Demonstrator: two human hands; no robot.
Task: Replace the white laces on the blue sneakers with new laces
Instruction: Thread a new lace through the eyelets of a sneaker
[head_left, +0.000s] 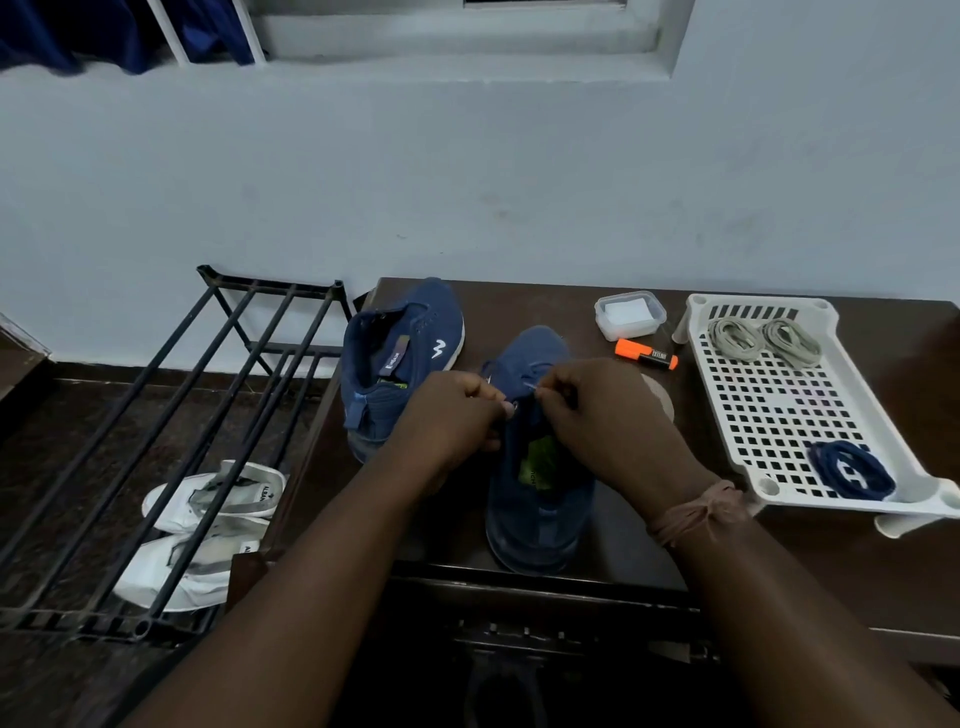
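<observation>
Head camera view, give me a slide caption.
Both hands work at the near blue fabric sneaker on the dark table.

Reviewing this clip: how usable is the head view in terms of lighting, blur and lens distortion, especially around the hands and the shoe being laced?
Head view: dim, bluish light; the near blue sneaker and dark table merge in shadow, so eyelets and the lace between left hand and right hand barely show. Slight softness on the fingers. Wide-angle bending curves the white tray and shoe rack. No strong glare.

The light was dim and cool, shadows soft; the wide lens bent the edges, and the forearms blurred slightly.
</observation>
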